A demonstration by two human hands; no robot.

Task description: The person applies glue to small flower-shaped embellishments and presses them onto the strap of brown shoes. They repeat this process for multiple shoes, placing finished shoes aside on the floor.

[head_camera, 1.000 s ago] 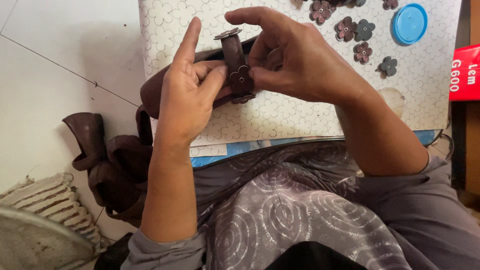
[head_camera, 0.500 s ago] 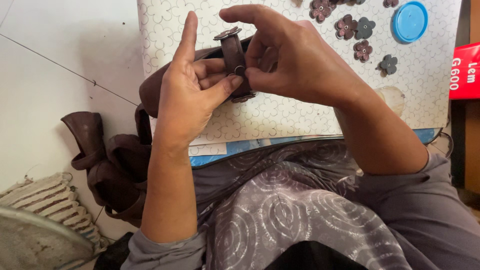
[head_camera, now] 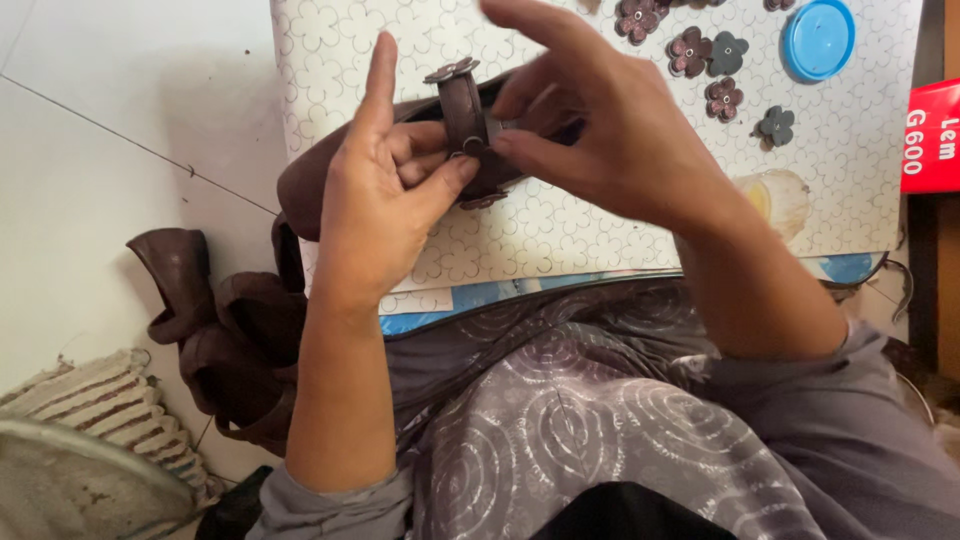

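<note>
A dark brown leather piece [head_camera: 305, 178] with a narrow strap [head_camera: 463, 110] across it lies over a patterned white board [head_camera: 560, 240] on my lap. My left hand [head_camera: 385, 190] grips it, thumb pressed beside the strap, index finger pointing up. My right hand [head_camera: 610, 125] pinches the strap at a small metal stud from the right, its upper fingers spread and blurred. A brown leather flower [head_camera: 452, 70] sits at the strap's top end.
Several brown and grey leather flowers [head_camera: 690, 52] and a blue round lid [head_camera: 819, 40] lie on the board's far right. A small jar [head_camera: 775, 200] stands near my right wrist. Brown leather shoe pieces [head_camera: 215, 330] lie on the floor at left. A red box [head_camera: 930, 135] sits at right.
My right hand's fingers have lifted and spread while the thumb and a finger stay on the strap. The left hand has shifted slightly; its thumb now presses closer to the strap.
</note>
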